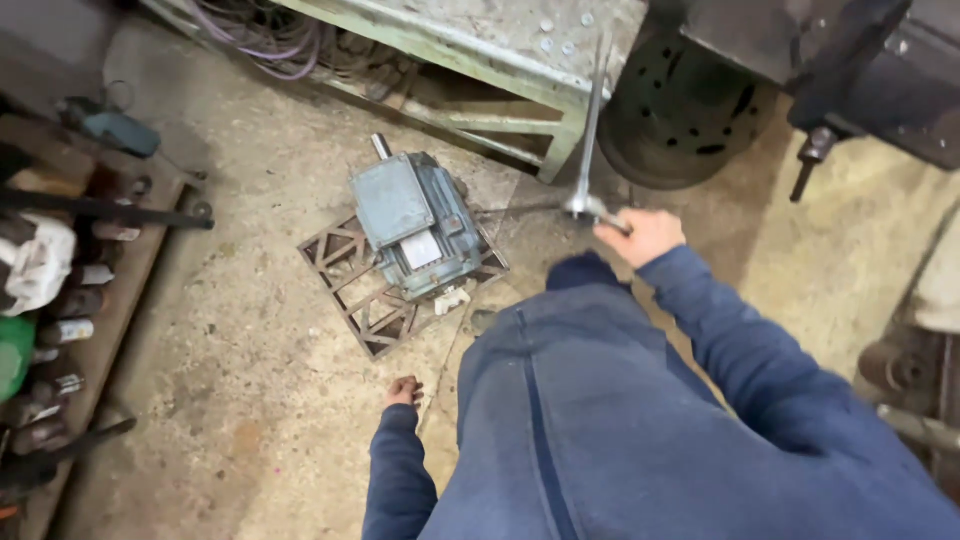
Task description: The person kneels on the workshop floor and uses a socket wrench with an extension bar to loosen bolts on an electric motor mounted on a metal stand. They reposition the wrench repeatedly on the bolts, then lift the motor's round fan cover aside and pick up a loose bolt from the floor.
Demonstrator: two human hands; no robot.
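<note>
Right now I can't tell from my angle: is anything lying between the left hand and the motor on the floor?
Nothing visible does. The left hand hangs empty over bare concrete; the blue-grey motor sits on a metal lattice frame ahead of it. The right hand grips a long metal bar off to the side.

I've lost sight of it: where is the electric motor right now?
The electric motor lies on a metal grate on the concrete floor, left of centre in the head view, below the workbench.
</note>
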